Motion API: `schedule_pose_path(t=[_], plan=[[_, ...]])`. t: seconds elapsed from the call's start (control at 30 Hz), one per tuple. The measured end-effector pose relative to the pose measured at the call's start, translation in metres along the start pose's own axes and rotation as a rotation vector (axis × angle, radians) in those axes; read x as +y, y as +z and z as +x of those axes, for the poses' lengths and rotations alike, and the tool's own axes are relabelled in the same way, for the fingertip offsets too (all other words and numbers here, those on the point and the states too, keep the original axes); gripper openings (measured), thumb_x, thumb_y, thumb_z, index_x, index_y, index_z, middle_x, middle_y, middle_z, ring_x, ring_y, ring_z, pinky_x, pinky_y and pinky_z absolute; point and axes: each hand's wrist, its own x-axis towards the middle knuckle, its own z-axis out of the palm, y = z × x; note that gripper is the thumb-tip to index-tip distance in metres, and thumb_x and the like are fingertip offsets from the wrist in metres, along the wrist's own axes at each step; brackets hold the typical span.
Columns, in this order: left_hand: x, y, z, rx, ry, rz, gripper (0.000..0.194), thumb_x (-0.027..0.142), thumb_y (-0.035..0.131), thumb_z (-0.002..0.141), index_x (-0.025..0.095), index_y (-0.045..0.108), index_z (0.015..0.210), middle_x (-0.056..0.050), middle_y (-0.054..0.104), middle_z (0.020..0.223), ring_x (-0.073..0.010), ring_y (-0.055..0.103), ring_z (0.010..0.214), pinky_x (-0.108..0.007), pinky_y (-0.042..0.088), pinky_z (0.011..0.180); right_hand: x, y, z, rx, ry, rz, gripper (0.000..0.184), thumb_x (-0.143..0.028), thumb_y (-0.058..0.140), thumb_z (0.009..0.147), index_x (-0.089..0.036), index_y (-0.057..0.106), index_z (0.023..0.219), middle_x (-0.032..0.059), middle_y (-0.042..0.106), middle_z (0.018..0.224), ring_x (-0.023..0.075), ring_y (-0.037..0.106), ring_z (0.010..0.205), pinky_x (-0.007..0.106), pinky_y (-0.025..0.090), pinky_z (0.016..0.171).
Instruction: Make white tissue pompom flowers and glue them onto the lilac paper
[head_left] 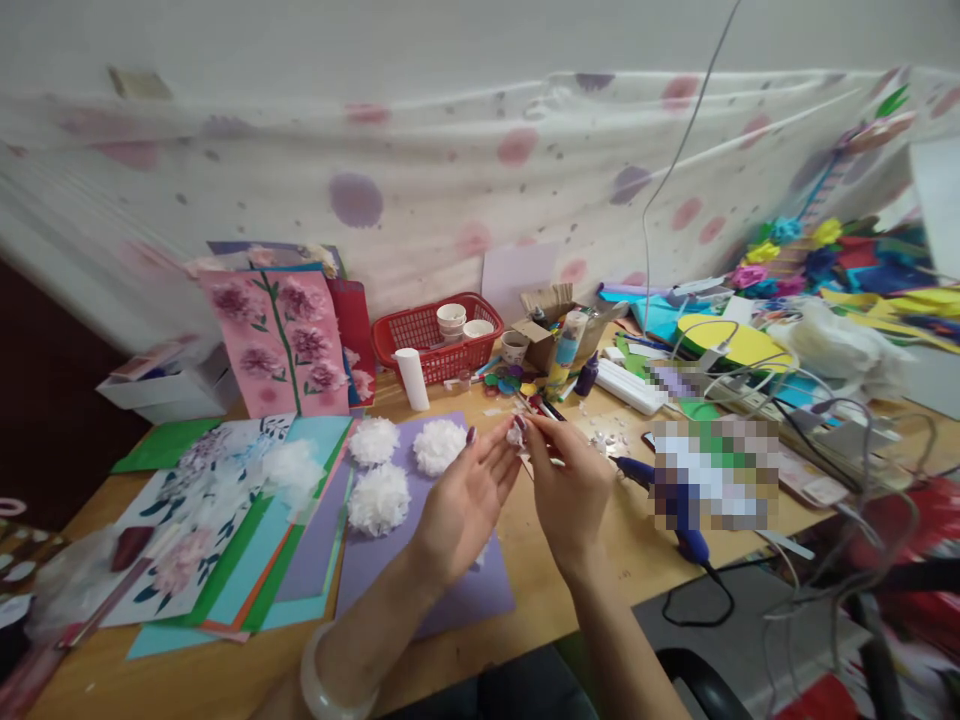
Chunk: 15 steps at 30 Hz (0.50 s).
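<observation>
My right hand point(571, 487) pinches a small crumpled white piece, which looks like paper or tissue point(516, 436), between thumb and fingertips. Beside it, my left hand point(469, 500) is open, palm up with fingers stretched, its fingertips close to that piece. Whether they touch it I cannot tell. Behind my left hand lies a purple sheet point(420, 600) bearing white ruffled flowers, one of them a full round flower point(379, 498). Part of another white shape is hidden by my left wrist. To the right of my right hand rests a blue glue gun point(679, 505) with a cord.
A red basket point(382, 345) with white paper cups stands at the back, near a white roll point(411, 380). Coloured sheets point(300, 560) overlap on the left below a pink flower picture point(255, 390). Tangled cables and a power strip point(810, 430) lie right. The table's front edge is near my forearms.
</observation>
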Motion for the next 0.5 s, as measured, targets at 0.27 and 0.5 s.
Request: schedule_pose_path(t=[0.27,0.5], plan=[[-0.014,-0.012,-0.013,0.066,0.073,0.068,0.042,0.047,0.062,0.090,0.024,0.069,0.125,-0.004,0.048,0.154,-0.0229,0.028,0.150,-0.033,0.027,0.123,0.005,0.013,-0.028,-0.197,0.050,0.224,0.021,-0.028,0.056,0.093,-0.025,0.073,0.105,0.0094,0.073,0.108,0.0246,0.069,0.097,0.038,0.056,0.082],[-0.017,-0.038,-0.033,0.058,-0.001,0.186,0.041,0.047,0.069,0.085,0.027,0.072,0.120,-0.004,0.046,0.155,-0.0253,0.028,0.151,-0.038,0.022,0.124,0.017,0.016,-0.038,-0.296,0.412,0.392,0.013,-0.034,0.071,0.083,-0.022,0.074,0.086,0.0044,0.075,0.083,0.0198,0.065,0.075,0.033,0.050,0.072]])
